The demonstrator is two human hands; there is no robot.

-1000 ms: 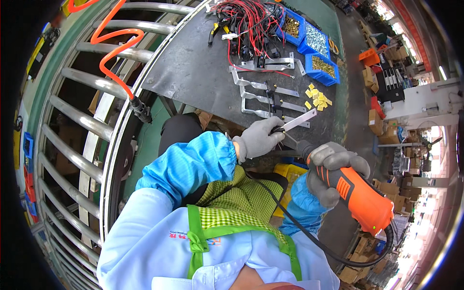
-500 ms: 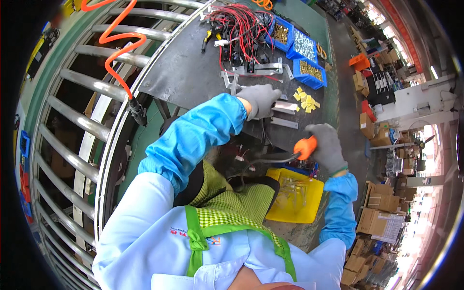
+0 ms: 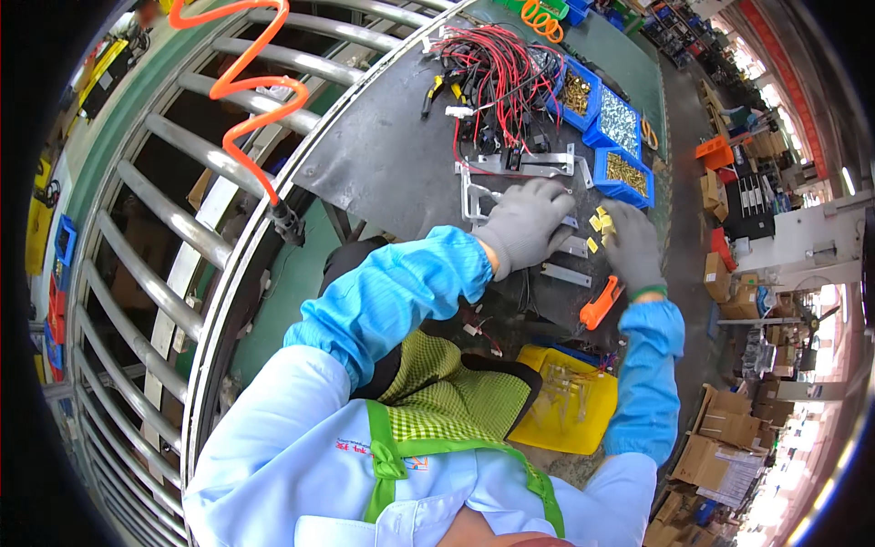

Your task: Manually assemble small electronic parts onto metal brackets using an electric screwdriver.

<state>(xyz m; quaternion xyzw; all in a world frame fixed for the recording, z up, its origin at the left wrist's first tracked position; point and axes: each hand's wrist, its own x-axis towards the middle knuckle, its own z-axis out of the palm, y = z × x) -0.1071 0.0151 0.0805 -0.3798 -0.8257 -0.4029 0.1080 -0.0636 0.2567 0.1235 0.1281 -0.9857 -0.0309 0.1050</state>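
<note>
My left hand (image 3: 527,224), in a grey glove, lies over flat metal brackets (image 3: 572,246) on the dark table. Its fingers stretch forward, curved and apart; what lies under the palm is hidden. My right hand (image 3: 635,244), also gloved, reaches with outstretched, slightly blurred fingers among small yellow pieces (image 3: 597,221). Its fingertips are partly covered, and no held piece shows. Just below the right hand an orange-handled tool (image 3: 600,304) rests on the table; its working end is not clear. Another bracket (image 3: 565,274) lies nearer to me.
Red and black cables (image 3: 497,77) heap at the back, with angled metal brackets (image 3: 538,164) in front. Blue bins (image 3: 625,178) of small hardware line the right. Below is a yellow tray (image 3: 570,401). An orange coiled hose (image 3: 246,118) hangs beside metal rails (image 3: 187,232) at left.
My right hand has let go of the orange-handled tool and moved forward to the yellow pieces. My left hand stays over the brackets, its fingers more spread. The whole view has shifted.
</note>
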